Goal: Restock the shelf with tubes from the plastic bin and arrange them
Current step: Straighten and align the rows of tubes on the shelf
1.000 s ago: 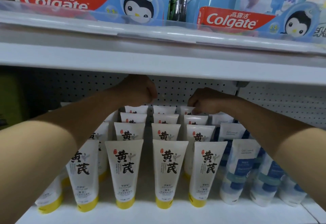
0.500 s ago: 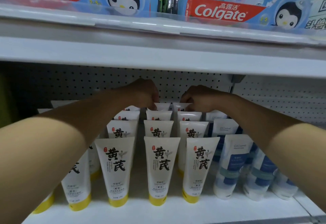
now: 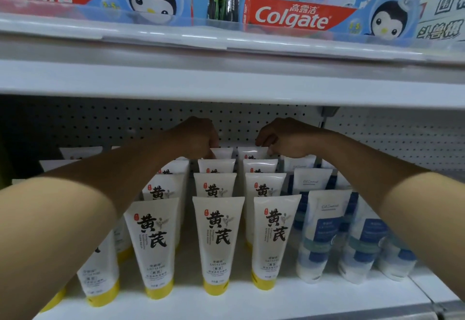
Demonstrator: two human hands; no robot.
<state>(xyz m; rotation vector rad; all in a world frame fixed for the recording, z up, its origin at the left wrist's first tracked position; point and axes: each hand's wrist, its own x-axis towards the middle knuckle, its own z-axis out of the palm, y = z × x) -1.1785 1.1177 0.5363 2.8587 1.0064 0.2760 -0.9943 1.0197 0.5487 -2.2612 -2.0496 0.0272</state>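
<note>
White tubes with yellow caps (image 3: 218, 241) stand cap-down in several rows on the white shelf (image 3: 226, 302). Both my arms reach to the back of the shelf. My left hand (image 3: 198, 138) is curled over the top of the rearmost tube (image 3: 224, 153) in the middle row. My right hand (image 3: 284, 138) pinches the top edge of the rearmost tube (image 3: 251, 153) in the row to its right. The fingertips are hidden behind the knuckles. The plastic bin is out of view.
White and blue tubes (image 3: 319, 239) stand in rows at the right of the shelf. A pegboard back wall (image 3: 125, 123) closes the rear. The upper shelf (image 3: 226, 78) hangs low overhead, loaded with Colgate boxes (image 3: 292, 16).
Both hands have drawn closer together at the back row and dropped slightly onto the rear tubes. The view has shifted a little to the right.
</note>
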